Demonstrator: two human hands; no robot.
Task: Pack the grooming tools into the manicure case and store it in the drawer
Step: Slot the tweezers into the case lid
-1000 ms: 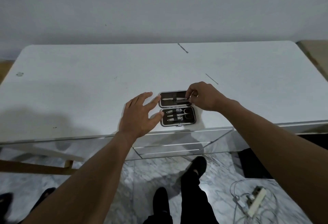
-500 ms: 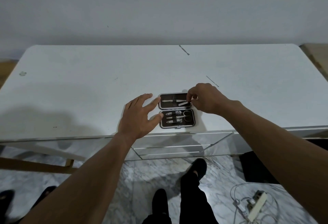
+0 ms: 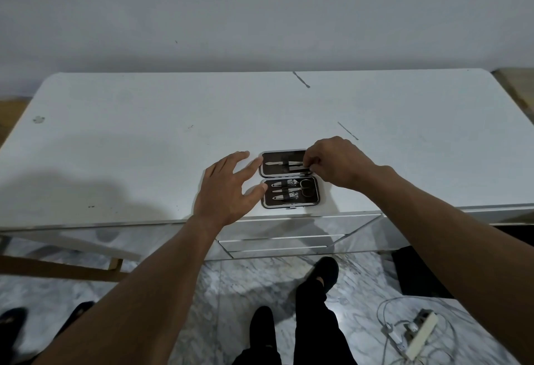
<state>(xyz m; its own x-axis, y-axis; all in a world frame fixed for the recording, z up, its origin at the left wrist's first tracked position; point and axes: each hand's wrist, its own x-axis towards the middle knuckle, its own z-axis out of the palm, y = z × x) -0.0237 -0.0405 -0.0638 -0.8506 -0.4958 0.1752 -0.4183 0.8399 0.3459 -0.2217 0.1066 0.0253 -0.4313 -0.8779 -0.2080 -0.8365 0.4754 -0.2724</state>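
The manicure case point(image 3: 315, 202) lies open near the front edge of the white table point(image 3: 144, 148), its two dark-lined halves one behind the other. The near half holds small scissors point(image 3: 305, 187) and clippers point(image 3: 284, 197) under straps. In the far half lie two slim metal tools point(image 3: 281, 163). My right hand point(image 3: 338, 162) pinches the right end of one slim tool in that far half. My left hand point(image 3: 228, 188) is spread flat, fingertips touching the case's left edge.
Mirrored drawer fronts point(image 3: 277, 246) sit shut under the table edge, right below the case. My feet point(image 3: 318, 275) stand on the marble floor. A power strip point(image 3: 419, 333) with cables lies on the floor at the right. A wooden bar point(image 3: 57, 270) is at the left.
My right hand's fingertips have shifted slightly along the right end of the far half. The left hand keeps its place against the case.
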